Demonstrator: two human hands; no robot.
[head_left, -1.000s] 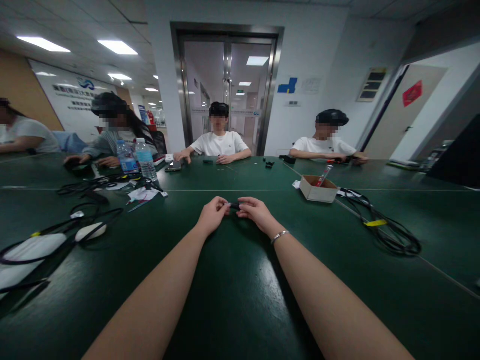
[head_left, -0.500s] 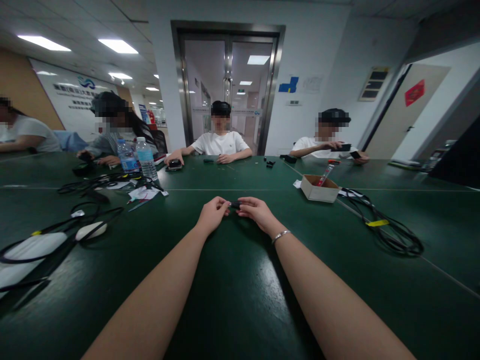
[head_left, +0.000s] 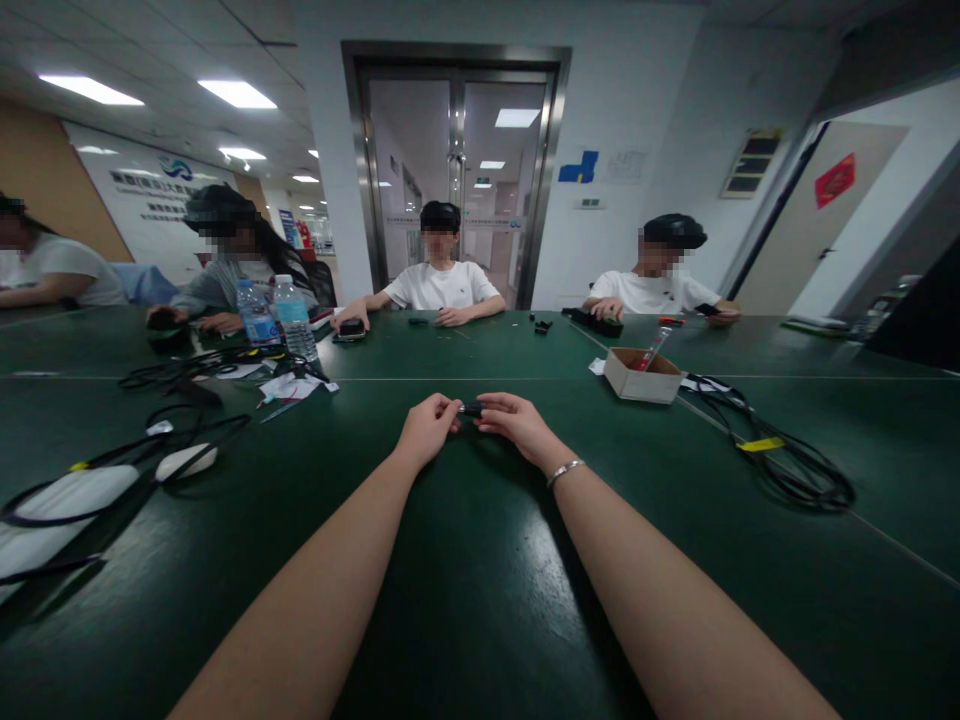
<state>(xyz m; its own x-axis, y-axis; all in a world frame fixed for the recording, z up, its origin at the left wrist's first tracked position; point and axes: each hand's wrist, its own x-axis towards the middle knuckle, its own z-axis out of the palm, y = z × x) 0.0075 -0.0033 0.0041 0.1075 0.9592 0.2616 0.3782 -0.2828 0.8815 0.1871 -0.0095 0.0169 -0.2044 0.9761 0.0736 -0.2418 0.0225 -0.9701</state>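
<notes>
Between my two hands is a small black object [head_left: 471, 409], roughly cylindrical, with a lighter tip at its left end; its kind is too small to make out. My left hand [head_left: 429, 430] pinches the left end between thumb and fingers. From the other side, my right hand [head_left: 517, 425] grips the right end, its fingers closed over it. Both hands are low over the green table [head_left: 480, 540], at the middle of the view. A silver bracelet [head_left: 564, 473] circles my right wrist.
To the right stand a small cardboard box [head_left: 641, 385] with a red-topped tube and a coiled black cable [head_left: 795, 470]. On the left lie more cables [head_left: 202, 365], a white mouse [head_left: 186, 462] and two water bottles [head_left: 295, 318]. Several people sit across the table.
My hands stay almost in place on the small black object. Across the table at right, a person has lowered a dark item to the tabletop and turned their head.
</notes>
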